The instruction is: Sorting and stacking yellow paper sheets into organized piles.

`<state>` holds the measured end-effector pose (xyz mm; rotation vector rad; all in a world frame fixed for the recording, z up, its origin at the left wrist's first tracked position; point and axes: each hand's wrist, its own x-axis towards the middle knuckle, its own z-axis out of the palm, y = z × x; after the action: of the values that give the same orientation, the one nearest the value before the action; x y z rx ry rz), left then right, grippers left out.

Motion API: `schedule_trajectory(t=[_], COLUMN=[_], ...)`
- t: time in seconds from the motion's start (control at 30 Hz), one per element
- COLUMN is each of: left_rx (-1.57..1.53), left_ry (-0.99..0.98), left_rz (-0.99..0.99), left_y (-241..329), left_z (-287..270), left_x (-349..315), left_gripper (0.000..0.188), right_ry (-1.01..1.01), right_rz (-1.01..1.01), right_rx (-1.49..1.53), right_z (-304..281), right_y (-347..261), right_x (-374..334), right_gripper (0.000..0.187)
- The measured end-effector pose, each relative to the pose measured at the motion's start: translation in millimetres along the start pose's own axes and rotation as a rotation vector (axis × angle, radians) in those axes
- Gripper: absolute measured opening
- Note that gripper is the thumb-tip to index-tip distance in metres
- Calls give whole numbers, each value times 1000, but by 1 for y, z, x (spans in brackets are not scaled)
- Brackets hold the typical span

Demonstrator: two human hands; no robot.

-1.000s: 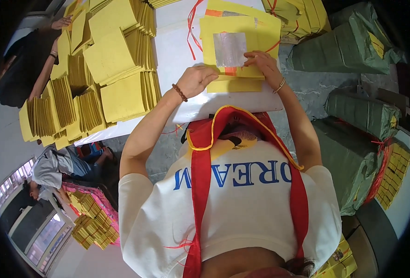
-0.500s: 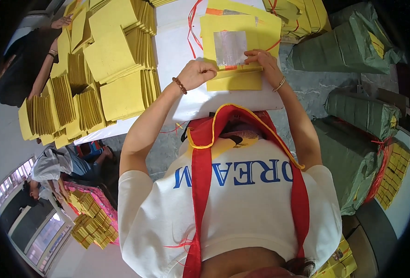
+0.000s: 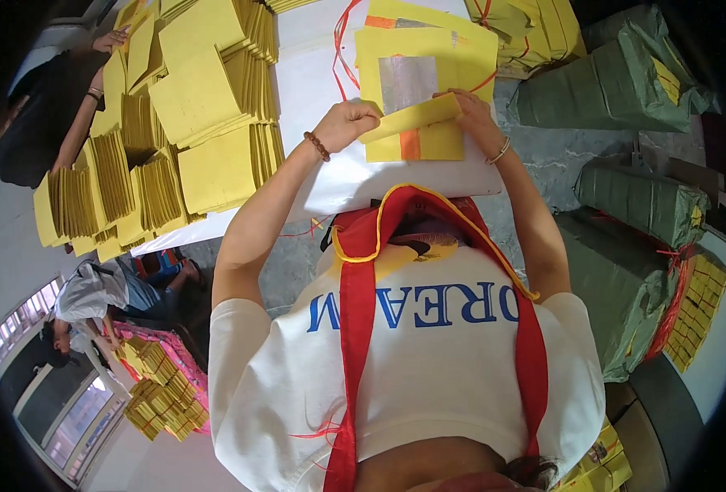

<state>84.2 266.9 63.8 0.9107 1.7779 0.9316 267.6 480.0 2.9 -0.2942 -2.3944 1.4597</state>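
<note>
A folded yellow paper (image 3: 419,117) spans between my two hands, slanting up to the right. My left hand (image 3: 347,129) is closed with its fingertips at the paper's left end. At the other end my right hand (image 3: 479,123) pinches the paper between thumb and fingers. Below lies another yellow sheet (image 3: 441,148) with an orange patch (image 3: 410,146), flat near the table's front edge. Behind the folded paper, a silver square (image 3: 406,80) shows on a yellow sheet, its lower edge covered.
Tall stacks of yellow paper (image 3: 199,94) fill the table's left side. Red string (image 3: 340,53) lies on the white table (image 3: 305,90). A co-worker's arm (image 3: 80,131) reaches in at far left; another person (image 3: 105,295) sits beyond. Green wrapped bundles (image 3: 609,90) stand at right.
The folded paper has been lifted and tilted, its right end higher, baring the orange patch beneath. My right hand has moved slightly; my left has shifted little.
</note>
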Motion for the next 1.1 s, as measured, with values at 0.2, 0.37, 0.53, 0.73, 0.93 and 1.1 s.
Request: schedule_trajectory(t=[0.2, 0.37, 0.53, 0.73, 0.93, 1.1], left_rx=[28, 730, 831, 725, 498, 251], left_ry=[-36, 222, 387, 291, 238, 322], left_rz=[166, 566, 667, 691, 513, 68], left_y=[7, -12, 7, 1, -15, -3], left_z=[-7, -7, -1, 15, 29, 29], left_x=[-21, -13, -18, -54, -54, -34], left_gripper=[34, 47, 32, 30, 20, 28], right_ry=[-43, 2, 93, -146, -126, -11], right_rz=[-1, 184, -172, -263, -82, 249], right_rx=[-3, 198, -135, -295, -154, -52], right_z=[-4, -3, -15, -22, -8, 6], right_y=[-12, -21, -57, -69, -67, -62], right_x=[1, 0, -4, -45, -53, -35], right_gripper=[31, 27, 22, 22, 21, 27])
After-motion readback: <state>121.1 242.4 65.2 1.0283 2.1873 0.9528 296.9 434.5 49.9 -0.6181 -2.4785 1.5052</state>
